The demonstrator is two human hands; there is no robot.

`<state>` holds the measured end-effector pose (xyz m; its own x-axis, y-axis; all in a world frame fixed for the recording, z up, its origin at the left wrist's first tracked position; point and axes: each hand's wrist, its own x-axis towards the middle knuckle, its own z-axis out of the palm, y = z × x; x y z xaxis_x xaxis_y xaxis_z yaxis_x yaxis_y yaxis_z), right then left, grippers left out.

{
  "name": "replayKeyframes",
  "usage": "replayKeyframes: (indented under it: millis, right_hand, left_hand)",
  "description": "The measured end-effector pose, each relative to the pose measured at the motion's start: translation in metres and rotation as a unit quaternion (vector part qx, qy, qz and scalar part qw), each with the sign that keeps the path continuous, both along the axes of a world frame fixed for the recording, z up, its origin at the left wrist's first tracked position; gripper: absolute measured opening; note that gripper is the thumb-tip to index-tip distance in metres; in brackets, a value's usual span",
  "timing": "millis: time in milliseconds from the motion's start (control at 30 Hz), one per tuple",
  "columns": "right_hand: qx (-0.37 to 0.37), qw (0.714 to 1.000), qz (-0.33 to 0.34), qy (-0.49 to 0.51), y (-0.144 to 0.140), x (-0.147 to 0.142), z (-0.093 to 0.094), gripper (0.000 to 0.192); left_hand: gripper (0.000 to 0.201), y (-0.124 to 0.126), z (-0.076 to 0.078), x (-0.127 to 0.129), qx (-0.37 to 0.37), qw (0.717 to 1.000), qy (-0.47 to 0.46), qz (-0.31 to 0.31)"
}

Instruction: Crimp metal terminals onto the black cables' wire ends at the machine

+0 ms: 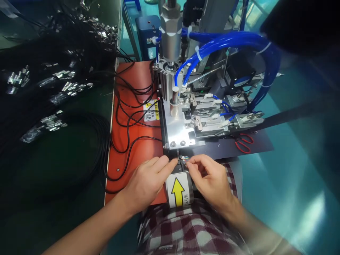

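My left hand (148, 180) and my right hand (209, 179) meet at the front edge of a small machine (186, 117). Between their fingertips lies the stripped end of a thin cable (184, 160), with several fine coloured wires fanned out over a black fixture. My left forefinger and thumb pinch the cable from the left; my right thumb and forefinger hold the wire tips from the right. Just below the fingers sits a white label with a yellow arrow (178, 191) that points at the machine.
An orange mat (132, 117) carries loose black cable loops. Bundles of black cables with metal plugs (53, 92) lie at the left. Blue air hoses (225, 42) and a pneumatic cylinder (170, 39) stand above the machine. Red-handled scissors (243, 142) lie to the right.
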<state>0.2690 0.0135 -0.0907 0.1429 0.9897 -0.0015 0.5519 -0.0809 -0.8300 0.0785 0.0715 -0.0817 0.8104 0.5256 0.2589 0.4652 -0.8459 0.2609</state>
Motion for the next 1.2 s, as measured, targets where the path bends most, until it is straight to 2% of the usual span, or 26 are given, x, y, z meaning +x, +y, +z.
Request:
replayKeyframes:
  millis: [100, 200, 300, 400, 533, 633, 767, 833, 900, 1000, 1200]
  right_hand:
    - [0.021, 0.999, 0.037, -0.032, 0.007, 0.005, 0.006, 0.012]
    - [-0.045, 0.995, 0.001, 0.093, 0.013, 0.007, 0.003, 0.014]
    - [-0.147, 0.952, -0.026, 0.267, 0.016, 0.007, -0.006, 0.018]
    - [-0.184, 0.917, -0.039, 0.35, 0.017, 0.006, -0.009, 0.025]
    - [-0.17, 0.915, -0.059, 0.36, 0.02, 0.002, -0.005, 0.032]
    - [-0.169, 0.916, -0.061, 0.36, 0.022, 0.0, -0.007, 0.029]
    - [-0.185, 0.898, -0.041, 0.398, 0.021, 0.002, -0.013, 0.026]
    - [-0.188, 0.89, -0.038, 0.413, 0.022, 0.003, -0.014, 0.026]
    - [-0.188, 0.888, -0.041, 0.417, 0.022, 0.003, -0.013, 0.027]
    - [-0.182, 0.894, -0.045, 0.406, 0.022, 0.001, -0.011, 0.03]
    - [-0.132, 0.928, -0.045, 0.344, 0.017, -0.005, -0.018, 0.028]
  left_hand:
    - [0.032, 0.0, 0.0, -0.001, -0.001, 1.0, 0.0, -0.003]
    - [0.033, 0.0, 0.0, 0.0, -0.001, 1.0, 0.006, -0.002]
    - [0.033, 0.001, 0.0, 0.001, -0.003, 1.0, 0.01, -0.003]
    - [0.031, 0.003, 0.002, 0.001, -0.004, 1.0, 0.006, -0.003]
    - [0.032, 0.002, 0.006, 0.001, 0.009, 1.0, 0.006, 0.006]
    - [0.032, -0.005, 0.009, 0.002, 0.017, 0.998, 0.045, 0.042]
    - [0.037, -0.016, 0.011, 0.009, -0.055, 0.991, 0.1, 0.07]
    - [0.038, -0.017, 0.011, 0.014, -0.088, 0.989, 0.095, 0.069]
    - [0.036, -0.015, 0.011, 0.017, -0.088, 0.991, 0.084, 0.063]
    - [0.034, -0.012, 0.01, 0.018, -0.068, 0.993, 0.076, 0.058]
    - [0.032, -0.011, 0.007, 0.02, -0.068, 0.992, 0.08, 0.067]
